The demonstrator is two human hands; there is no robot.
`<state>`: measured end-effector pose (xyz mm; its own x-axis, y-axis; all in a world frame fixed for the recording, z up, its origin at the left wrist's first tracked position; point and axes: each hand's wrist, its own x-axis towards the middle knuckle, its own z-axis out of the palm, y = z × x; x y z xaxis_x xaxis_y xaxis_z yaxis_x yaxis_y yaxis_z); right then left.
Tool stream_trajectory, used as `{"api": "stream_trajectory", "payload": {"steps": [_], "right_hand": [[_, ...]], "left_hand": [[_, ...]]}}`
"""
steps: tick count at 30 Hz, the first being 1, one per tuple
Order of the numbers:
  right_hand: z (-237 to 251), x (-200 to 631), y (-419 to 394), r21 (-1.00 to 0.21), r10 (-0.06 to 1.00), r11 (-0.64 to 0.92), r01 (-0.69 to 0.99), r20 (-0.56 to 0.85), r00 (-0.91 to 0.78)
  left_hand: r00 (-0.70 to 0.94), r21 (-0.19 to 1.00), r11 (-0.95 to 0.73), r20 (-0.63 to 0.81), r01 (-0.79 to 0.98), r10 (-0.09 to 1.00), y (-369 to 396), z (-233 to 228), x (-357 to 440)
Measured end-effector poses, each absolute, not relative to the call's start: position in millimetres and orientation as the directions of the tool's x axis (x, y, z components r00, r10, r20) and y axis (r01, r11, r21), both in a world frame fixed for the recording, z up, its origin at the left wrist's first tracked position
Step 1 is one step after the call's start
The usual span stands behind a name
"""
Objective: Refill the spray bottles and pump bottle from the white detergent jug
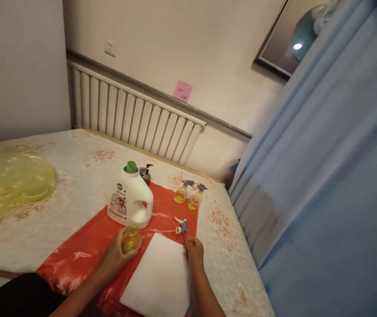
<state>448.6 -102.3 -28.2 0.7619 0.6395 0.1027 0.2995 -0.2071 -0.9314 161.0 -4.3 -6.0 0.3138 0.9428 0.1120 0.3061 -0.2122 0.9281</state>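
Observation:
My left hand (117, 254) is wrapped around a small open-mouthed bottle (131, 239) of clear ridged plastic, yellowish inside and tilted. My right hand (195, 252) is closed in a pinch at the lower end of a grey and white trigger sprayer head (183, 226). A thin dip tube (163, 230) runs leftward from that head. Beneath my hands is a white flat board or pad (162, 279), lying on a red plastic sheet (86, 242). Behind the bottle stands a large white jug (127, 198) with a green cup-like piece (131, 167) in its neck.
Two spray bottles with yellow liquid, a left one (180, 193) and a right one (195, 200), stand at the sheet's far right. A dark pump bottle (146, 176) is partly behind the jug. Yellow clear plastic (13, 185) lies left; a blue curtain (323, 176) hangs right.

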Motion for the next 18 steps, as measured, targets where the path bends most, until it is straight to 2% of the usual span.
{"api": "stream_trajectory", "payload": {"steps": [3,7,9,13,18], "right_hand": [[-16.1,454.7,-89.5,-0.852,0.693,-0.238,0.467,0.188,0.696],[-1.9,448.8,-75.9,-0.715,0.748,-0.153,0.682,0.368,0.553],[-0.4,444.8,-69.8,-0.657,0.766,-0.125,0.743,0.412,0.493],[-7.8,441.4,-58.5,-0.586,0.771,-0.187,0.789,0.41,0.487],[-16.1,441.6,-49.6,-0.548,0.752,-0.37,0.75,0.297,0.589]], "left_hand": [[0.319,0.929,-0.204,0.1,0.308,0.942,-4.5,-5.1,160.7],[0.325,0.934,-0.196,0.094,0.299,0.941,-3.9,-6.0,160.5],[0.322,0.938,-0.2,0.104,0.284,0.941,-3.5,-7.9,160.3],[0.295,0.95,-0.187,0.109,0.251,0.949,-4.4,-10.5,159.6],[0.278,0.948,-0.188,0.113,0.258,0.954,-6.6,-8.1,159.4]]}}
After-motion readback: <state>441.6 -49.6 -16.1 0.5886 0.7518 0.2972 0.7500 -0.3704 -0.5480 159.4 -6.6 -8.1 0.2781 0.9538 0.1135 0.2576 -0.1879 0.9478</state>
